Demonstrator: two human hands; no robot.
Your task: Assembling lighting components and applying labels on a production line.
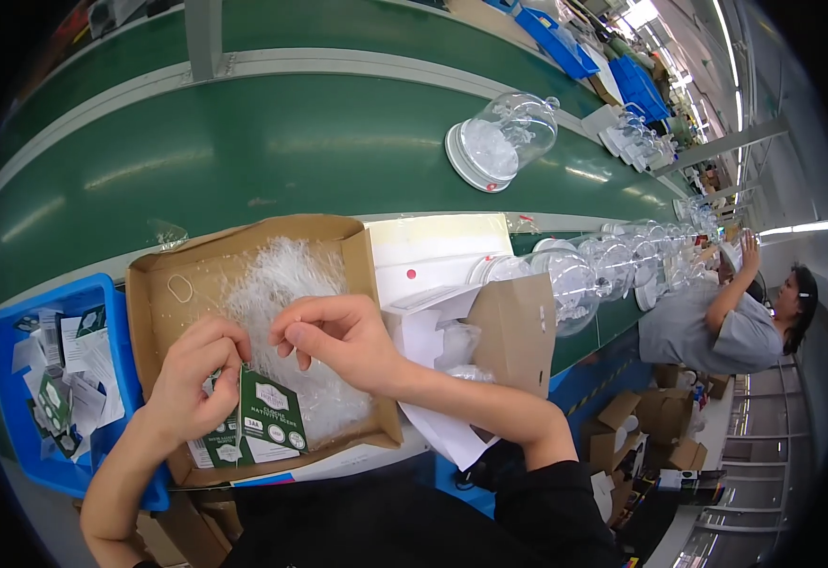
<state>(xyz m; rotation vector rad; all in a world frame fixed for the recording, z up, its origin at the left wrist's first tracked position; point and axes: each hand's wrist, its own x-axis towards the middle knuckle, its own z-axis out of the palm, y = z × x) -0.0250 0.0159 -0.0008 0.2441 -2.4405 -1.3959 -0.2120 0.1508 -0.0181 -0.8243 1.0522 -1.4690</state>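
Observation:
My left hand [196, 379] is closed, thumb against fingers, at the top corner of a green printed card [277, 412] with white markings. More green and white card shows below that hand. To its right, my right hand [343, 341] has its thumb and fingers curled together; anything between them is too small to make out. Both hands are over a shallow brown cardboard box [163, 308]. A loose heap of thin clear plastic strands [286, 270] lies in the box, partly under my right hand. A small pale loop [180, 288] rests near the box's left side.
On the left stands a blue bin [2, 364] of green and white cards. An opened carton [518, 331] with clear plastic wrap is at the right. Clear domes with white bases [504, 142] stand on the green conveyor [329, 142]. A person [717, 322] works farther right.

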